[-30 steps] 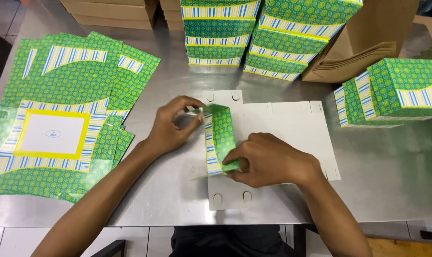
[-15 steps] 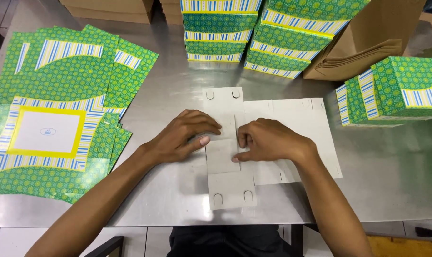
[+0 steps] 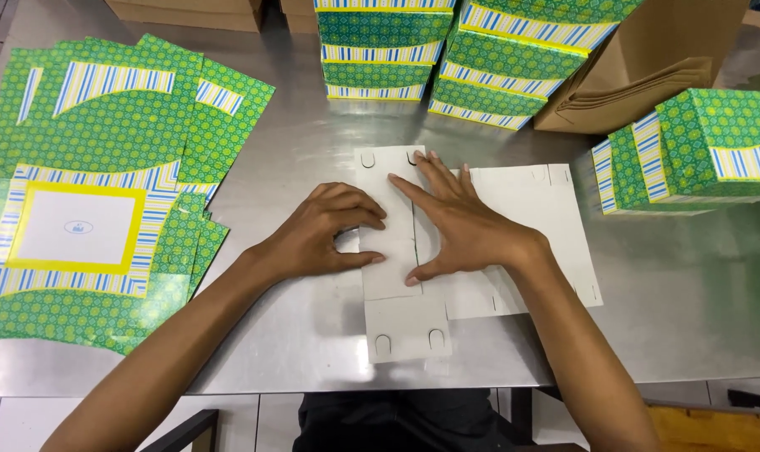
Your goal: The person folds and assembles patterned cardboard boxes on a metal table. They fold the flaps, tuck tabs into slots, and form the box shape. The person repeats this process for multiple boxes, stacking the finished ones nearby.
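A flat white cardboard box blank (image 3: 530,218) lies face down on the steel table (image 3: 296,335), with a folded flap along its left side. My left hand (image 3: 325,234) presses on that flap with curled fingers. My right hand (image 3: 459,226) lies flat, fingers spread, pushing down on the fold beside it. Neither hand grips anything.
A pile of unfolded green patterned blanks (image 3: 95,184) covers the table's left side. Stacks of assembled green boxes (image 3: 447,50) stand at the back, more boxes (image 3: 698,151) at the right. A brown cardboard carton (image 3: 648,67) sits behind them.
One second ago a green flap stood upright between my hands. It is now folded down flat, white side up, and my right hand has opened and slid forward along the crease.
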